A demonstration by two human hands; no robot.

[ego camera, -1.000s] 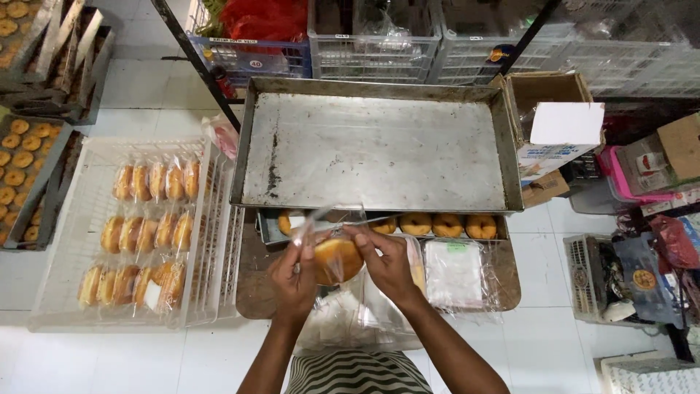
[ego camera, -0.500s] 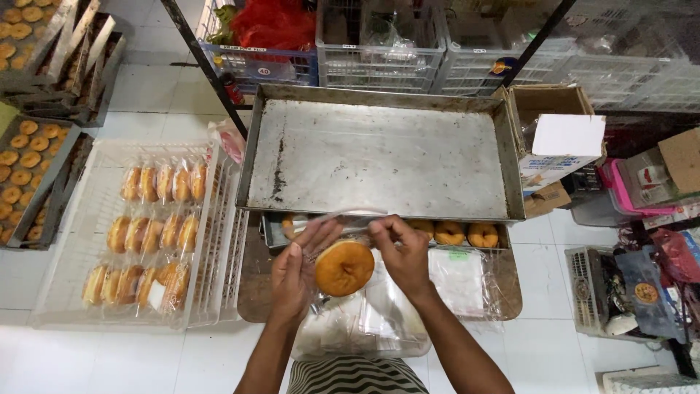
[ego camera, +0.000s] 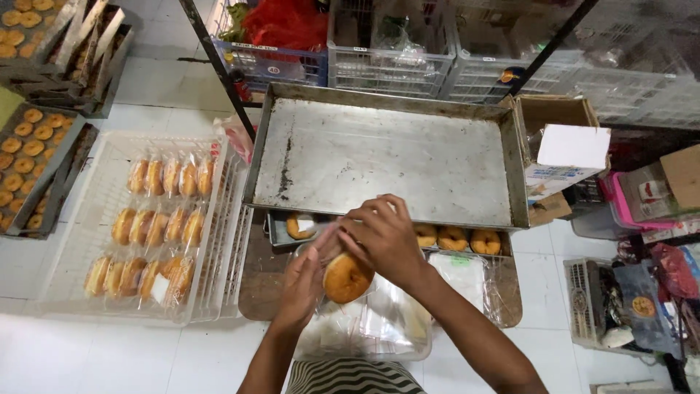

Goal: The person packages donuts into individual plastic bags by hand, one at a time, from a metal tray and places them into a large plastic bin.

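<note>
While both hands met over the low work board, these notes were taken.

Doughnut: 1 golden ring doughnut (ego camera: 347,278) sat between the hands, at 6 o'clock from the big empty metal tray (ego camera: 386,157), inside a thin clear bag (ego camera: 329,244) that was hard to trace.
Right hand: the right hand (ego camera: 384,241) lay over the doughnut's top at its 1 o'clock side, fingers curled and grasping the bag film and the doughnut beneath.
Left hand: the left hand (ego camera: 301,286) pressed the doughnut's 9 o'clock edge, fingers closed on the bag's side.
Stock: a lower pan (ego camera: 279,232) under the tray showed 4 more doughnuts; a stack of clear bags (ego camera: 379,321) lay at 5 o'clock.
Packed goods: 3 rows of bagged doughnuts rested in the white plastic crate (ego camera: 69,241) at 9 o'clock.
Judgement on technique: a light hold seemed best, since the crust would dent; keeping the film taut and the doughnut flat should let it seat without tearing.
</note>
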